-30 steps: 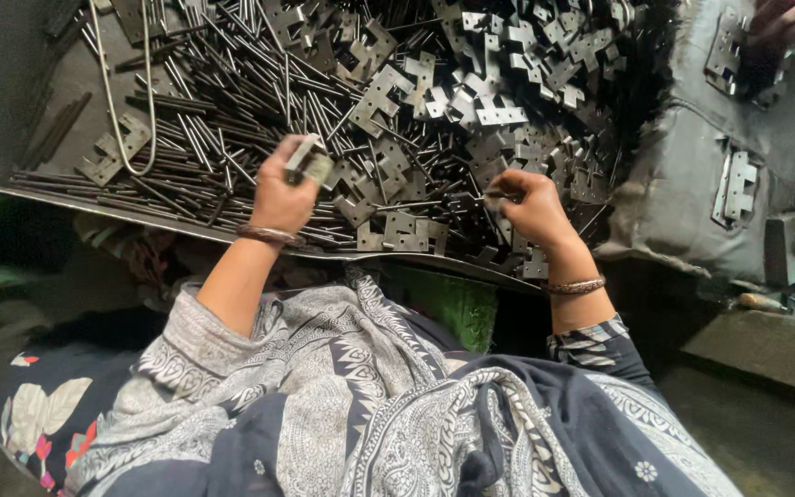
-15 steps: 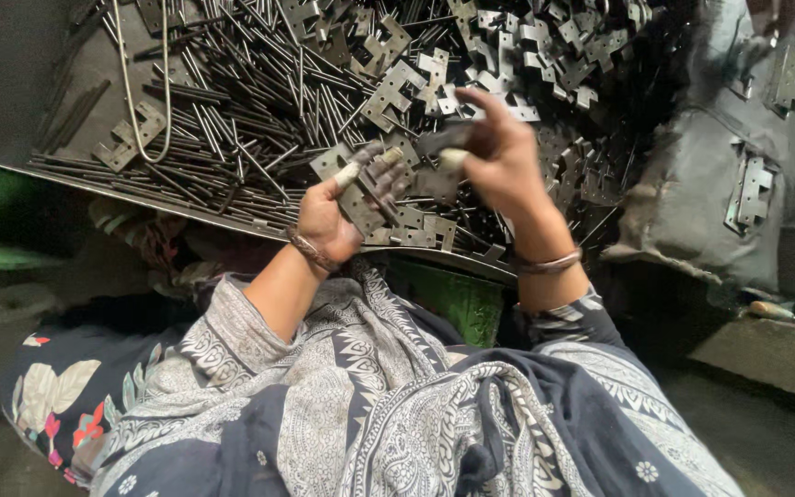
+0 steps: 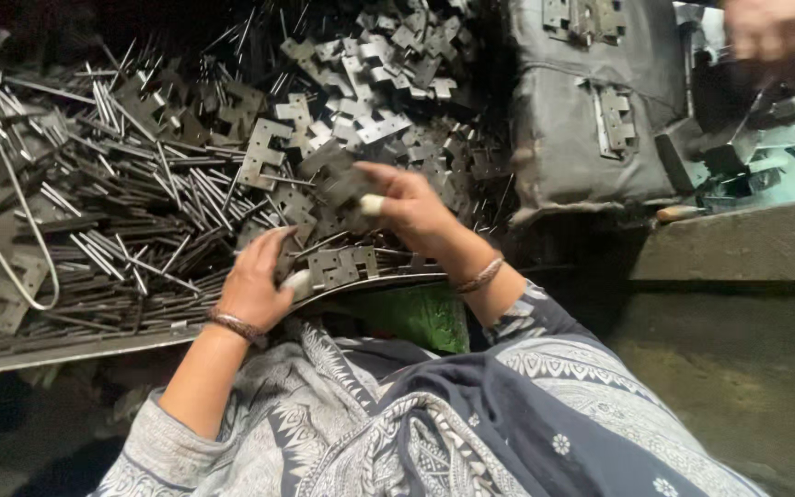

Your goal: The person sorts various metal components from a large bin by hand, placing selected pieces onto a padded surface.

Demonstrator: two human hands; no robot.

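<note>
Two hands: right hand grips one hinge plate; left hand grips another.

Left hand: palm down, fingers curled, thumb tip wrapped in pale tape, bangle at the wrist, forearm bare and angled toward the near left. Right hand: farther and to the right, fingers pinched closed, fingertip taped, bracelet at the wrist, patterned sleeve covering the forearm.
</note>
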